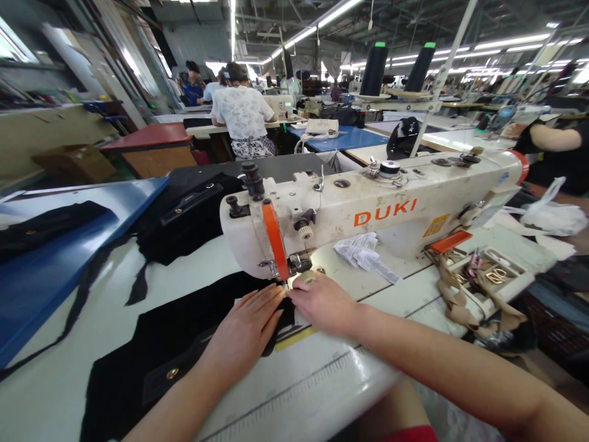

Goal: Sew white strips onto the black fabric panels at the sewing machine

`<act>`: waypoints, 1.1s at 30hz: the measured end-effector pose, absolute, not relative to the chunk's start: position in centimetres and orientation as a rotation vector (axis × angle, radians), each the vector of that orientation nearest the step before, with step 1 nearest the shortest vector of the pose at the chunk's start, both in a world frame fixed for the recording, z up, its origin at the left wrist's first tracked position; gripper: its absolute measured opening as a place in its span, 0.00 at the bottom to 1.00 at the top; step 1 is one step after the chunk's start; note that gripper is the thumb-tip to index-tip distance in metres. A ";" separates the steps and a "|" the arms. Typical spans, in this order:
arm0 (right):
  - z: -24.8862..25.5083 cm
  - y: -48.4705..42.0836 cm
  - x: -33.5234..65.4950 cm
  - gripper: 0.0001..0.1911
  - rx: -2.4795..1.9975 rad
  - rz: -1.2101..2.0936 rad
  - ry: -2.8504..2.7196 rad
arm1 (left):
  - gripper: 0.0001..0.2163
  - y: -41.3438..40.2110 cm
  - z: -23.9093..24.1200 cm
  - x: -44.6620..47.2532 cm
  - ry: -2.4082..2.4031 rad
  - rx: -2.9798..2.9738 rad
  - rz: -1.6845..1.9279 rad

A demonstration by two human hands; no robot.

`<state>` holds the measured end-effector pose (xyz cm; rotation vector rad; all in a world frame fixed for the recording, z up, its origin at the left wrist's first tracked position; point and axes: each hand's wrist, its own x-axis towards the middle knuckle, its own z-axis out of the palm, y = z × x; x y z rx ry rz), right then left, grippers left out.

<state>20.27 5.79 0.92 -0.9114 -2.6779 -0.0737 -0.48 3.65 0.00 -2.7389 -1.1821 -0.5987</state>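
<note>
one left hand flat on black fabric

Head view: from your own head, looking forward and down over your left hand and right hand, both near, below centre. Sewing machine close behind them, spanning the middle. Beyond, your view runs deep past a co-worker to ceiling lights up top.
</note>
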 end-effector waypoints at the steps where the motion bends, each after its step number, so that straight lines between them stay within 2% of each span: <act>1: 0.9 5.8 20.3 0.09 -0.913 -0.077 -2.674 | 0.17 3.6 0.0 -0.5 -1.189 -2.747 -0.605; 28: 0.1 5.9 20.4 0.08 -0.924 -0.090 -2.640 | 0.18 5.5 -0.2 -0.4 -1.250 -2.631 -0.529; 33: 0.7 4.9 20.8 0.07 -0.929 -0.087 -2.584 | 0.18 3.6 -0.3 -1.3 -1.307 -2.674 -0.508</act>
